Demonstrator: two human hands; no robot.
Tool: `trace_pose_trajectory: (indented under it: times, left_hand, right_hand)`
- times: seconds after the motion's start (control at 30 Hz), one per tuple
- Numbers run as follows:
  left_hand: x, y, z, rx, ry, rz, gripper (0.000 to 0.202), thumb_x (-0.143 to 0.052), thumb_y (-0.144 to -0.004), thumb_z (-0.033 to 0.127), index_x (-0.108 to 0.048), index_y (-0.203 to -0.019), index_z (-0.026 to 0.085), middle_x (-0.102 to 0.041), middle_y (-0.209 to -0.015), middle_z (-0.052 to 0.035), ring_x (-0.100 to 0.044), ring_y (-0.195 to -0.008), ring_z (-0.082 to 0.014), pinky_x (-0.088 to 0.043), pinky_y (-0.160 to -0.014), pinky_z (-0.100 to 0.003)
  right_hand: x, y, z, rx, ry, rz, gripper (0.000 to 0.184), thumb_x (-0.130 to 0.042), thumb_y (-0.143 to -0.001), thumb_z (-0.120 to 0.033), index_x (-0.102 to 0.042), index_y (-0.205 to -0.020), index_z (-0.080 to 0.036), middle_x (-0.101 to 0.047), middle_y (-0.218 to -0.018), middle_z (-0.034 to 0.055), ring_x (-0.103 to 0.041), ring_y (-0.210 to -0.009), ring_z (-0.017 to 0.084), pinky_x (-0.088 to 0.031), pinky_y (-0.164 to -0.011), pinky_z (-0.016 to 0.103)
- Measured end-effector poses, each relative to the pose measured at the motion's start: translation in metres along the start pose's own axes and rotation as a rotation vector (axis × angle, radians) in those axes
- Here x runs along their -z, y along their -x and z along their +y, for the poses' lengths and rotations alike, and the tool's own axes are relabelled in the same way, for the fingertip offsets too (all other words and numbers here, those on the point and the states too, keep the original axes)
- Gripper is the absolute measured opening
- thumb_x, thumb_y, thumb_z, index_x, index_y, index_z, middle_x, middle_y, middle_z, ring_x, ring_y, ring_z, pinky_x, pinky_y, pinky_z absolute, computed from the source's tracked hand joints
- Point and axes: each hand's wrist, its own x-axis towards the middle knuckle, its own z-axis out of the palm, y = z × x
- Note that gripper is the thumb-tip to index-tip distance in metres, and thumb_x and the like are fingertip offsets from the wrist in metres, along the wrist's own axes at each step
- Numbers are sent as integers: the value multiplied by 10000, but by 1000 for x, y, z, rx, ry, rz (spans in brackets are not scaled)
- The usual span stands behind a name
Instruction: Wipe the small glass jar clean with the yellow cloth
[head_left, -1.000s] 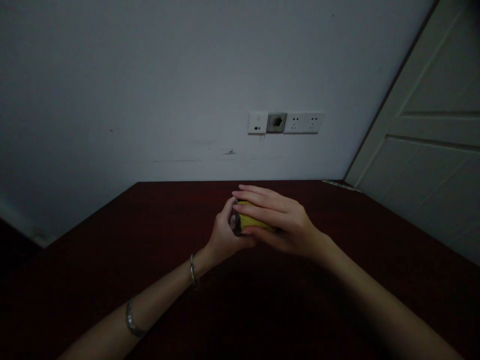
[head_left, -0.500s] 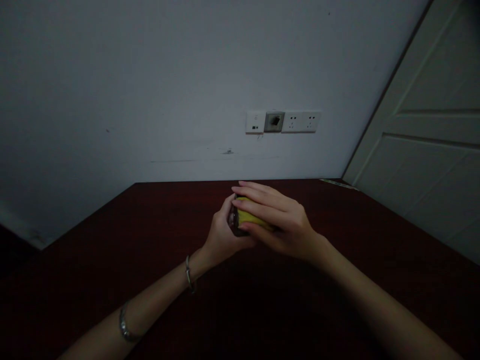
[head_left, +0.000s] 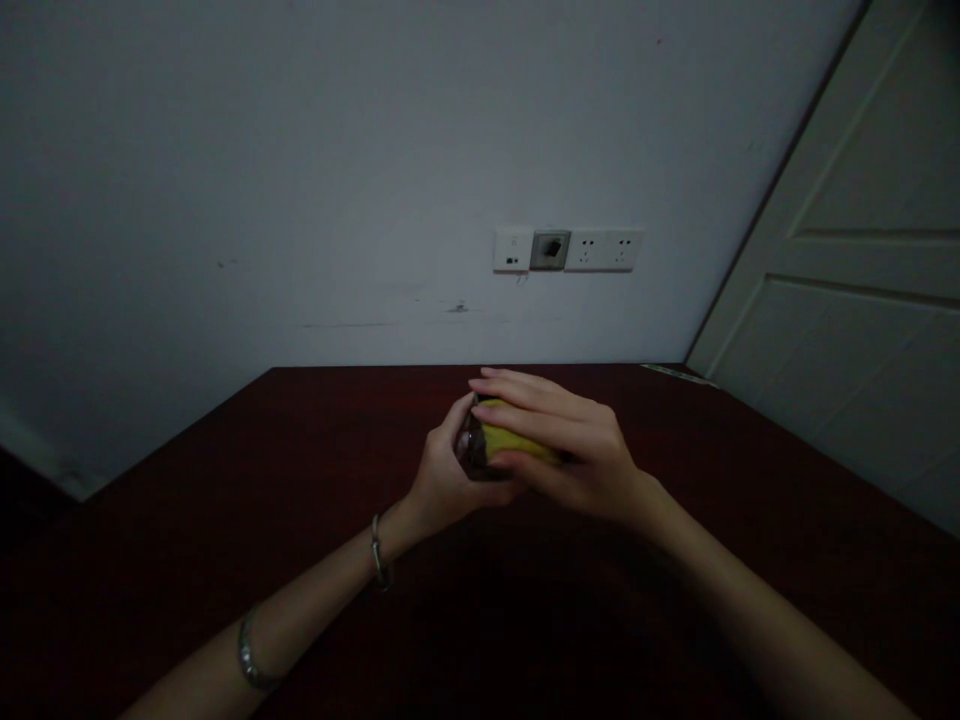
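Observation:
Both hands meet over the middle of a dark red table [head_left: 225,520]. A small yellow object [head_left: 510,443] with a dark end sits between them; I cannot make out what it is. My right hand [head_left: 577,455] lies over the top of it, fingers stretched along it and closed around it. My left hand [head_left: 446,480] cups its dark left end with curled fingers. My left forearm carries two silver bangles. The light is dim and most of the object is hidden by the fingers.
A grey wall rises right behind the table's far edge, with a row of white sockets and a switch [head_left: 568,250]. A white panelled door [head_left: 862,290] stands at the right. A thin pale strip [head_left: 675,373] lies at the table's far right corner.
The hands have stayed together on the yellow object. The fingers of both hands shifted slightly around it, and a bit more of its dark end shows now.

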Motion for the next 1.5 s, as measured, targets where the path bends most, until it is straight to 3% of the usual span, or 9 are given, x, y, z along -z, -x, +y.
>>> trace_pose_trajectory:
  times: [0.13, 0.27, 0.37, 0.63, 0.9, 1.03, 1.2, 1.4, 1.5]
  left_hand:
    - [5, 2, -4, -66, -150, -10, 887, -813, -501, 413, -434, -1260, 154, -653, -1083, -115, -654, -917, -267, -564, -754, -375]
    - [6, -1, 10, -147, -232, -53, 935, -838, -477, 420, -418, -1267, 146, -622, -1171, -146, -634, -1015, -291, -547, -862, -417]
    - [4, -3, 18, -178, -200, -79, 906, -831, -504, 433, -423, -1258, 142, -647, -1125, -133, -652, -982, -273, -566, -838, -388]
    - [4, 2, 10, -165, -247, -25, 915, -825, -513, 425, -407, -1292, 188, -650, -1098, -100, -664, -922, -267, -591, -756, -397]
    - [6, -2, 21, -205, -292, -128, 942, -832, -491, 443, -406, -1275, 139, -630, -1145, -142, -636, -1014, -275, -540, -902, -403]
    - [5, -2, 15, -201, -330, -81, 896, -826, -488, 449, -438, -1231, 132, -633, -1132, -143, -639, -997, -282, -547, -882, -422]
    - [5, 0, 6, -98, -284, -27, 806, -810, -504, 426, -480, -1186, 152, -664, -1015, -99, -668, -860, -250, -587, -731, -385]
    - [4, -2, 12, -103, -249, -42, 905, -843, -477, 398, -445, -1250, 147, -629, -1148, -137, -625, -1028, -283, -530, -900, -440]
    - [4, -2, 13, -113, -239, -48, 918, -846, -470, 390, -439, -1256, 146, -626, -1161, -139, -622, -1039, -285, -530, -904, -430]
  right_hand:
    - [4, -2, -4, 9, 7, -83, 343, -608, -847, -244, -613, -1177, -150, -596, -1272, 122, -504, -1243, 210, -417, -1056, 427]
    - [10, -4, 1, -121, -118, -34, 295, -593, -856, -242, -649, -1132, -157, -634, -1220, 113, -580, -1158, 199, -475, -997, 376]
    - [13, -3, 4, -174, -145, 8, 281, -586, -856, -238, -656, -1127, -203, -658, -1189, 74, -609, -1117, 190, -499, -966, 363]
    - [14, -6, -11, -38, -61, -125, 370, -638, -825, -217, -612, -1187, -145, -579, -1293, 115, -501, -1247, 206, -400, -1072, 410]
    - [15, -2, 5, -240, -192, 43, 259, -577, -863, -227, -672, -1104, -219, -682, -1146, 46, -630, -1086, 179, -513, -950, 333]
    - [14, -3, -6, -157, -65, -1, 292, -598, -852, -215, -650, -1139, -195, -645, -1209, 75, -579, -1163, 196, -476, -1004, 370]
    - [11, -5, -14, -30, 10, -128, 346, -618, -844, -223, -614, -1187, -178, -569, -1308, 89, -459, -1284, 207, -402, -1075, 416]
    - [9, -2, 2, -221, -128, 57, 270, -609, -842, -191, -667, -1105, -211, -639, -1218, 70, -608, -1122, 190, -498, -980, 375]
    - [9, -1, 1, -242, -115, 80, 264, -600, -850, -204, -667, -1105, -221, -643, -1213, 66, -614, -1113, 195, -500, -977, 389]
